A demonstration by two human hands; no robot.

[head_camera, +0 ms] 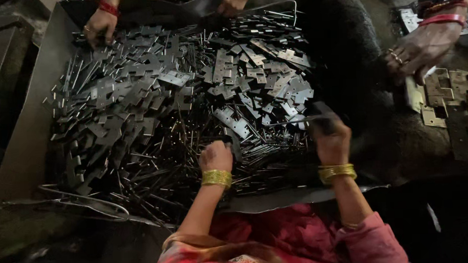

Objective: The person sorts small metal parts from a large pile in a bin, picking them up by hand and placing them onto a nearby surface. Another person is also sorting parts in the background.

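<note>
Left hand (pixel 215 157): fisted, knuckles up, on the hinge-plate pile (pixel 155 98).
Right hand (pixel 332 138): raised, pinching a thin pin (pixel 288 122).

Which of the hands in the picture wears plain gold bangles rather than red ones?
The person's own left hand and right hand, at the bottom; the co-workers' hands wear red.

Grey metal hinge plates (pixel 232 69) and thin pins (pixel 266 156) — loose, jumbled, overlapping — heaped across a shallow metal tray (pixel 31 128).
</note>
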